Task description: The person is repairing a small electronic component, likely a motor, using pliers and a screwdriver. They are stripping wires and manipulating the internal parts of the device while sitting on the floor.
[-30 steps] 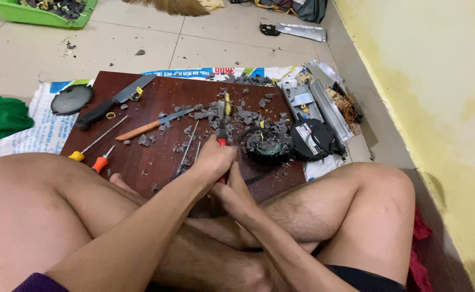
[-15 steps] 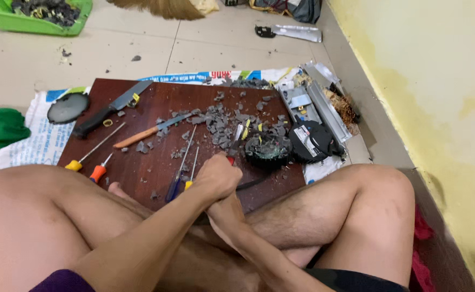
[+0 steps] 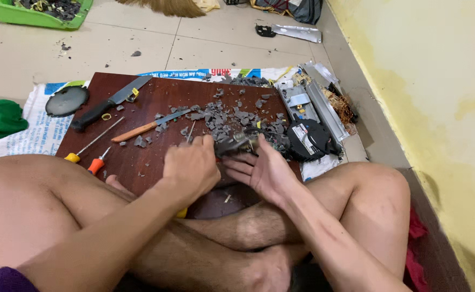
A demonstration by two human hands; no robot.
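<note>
Brown board [image 3: 140,162] on the floor: left hand [image 3: 191,167] clenched round a tool [image 3: 236,145] (mostly hidden) lying sideways, tip pointing right toward the grey chips [image 3: 232,116]; right hand [image 3: 264,173] open, fingers loose, touching it.

The right hand [image 3: 267,170] has come out from under the left hand [image 3: 191,167] and now lies open, palm up, at its 3 o'clock. A dark broken piece [image 3: 234,146] now sits between them, at the right fingers [image 3: 240,167].
</note>
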